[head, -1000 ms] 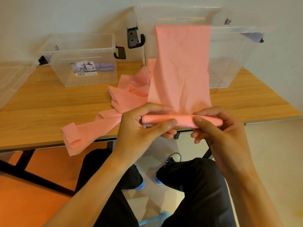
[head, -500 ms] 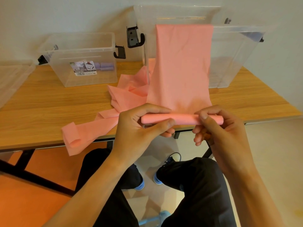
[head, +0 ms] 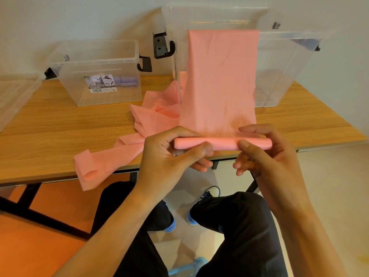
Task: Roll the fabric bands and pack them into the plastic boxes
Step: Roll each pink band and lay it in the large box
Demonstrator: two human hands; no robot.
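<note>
Band (head: 219, 80): draped over box (head: 289, 62) rim, likely for tension; left hand (head: 161, 154) and right hand (head: 269, 156) fingers (head: 196, 149) pinch roll (head: 221, 142) ends, keeping it tight.

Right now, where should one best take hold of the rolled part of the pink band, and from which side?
Grip the roll near its two ends, coming from the near, lower side, as the left hand and right hand do. It is a thin level tube, and the unrolled band rises from its far side.
</note>
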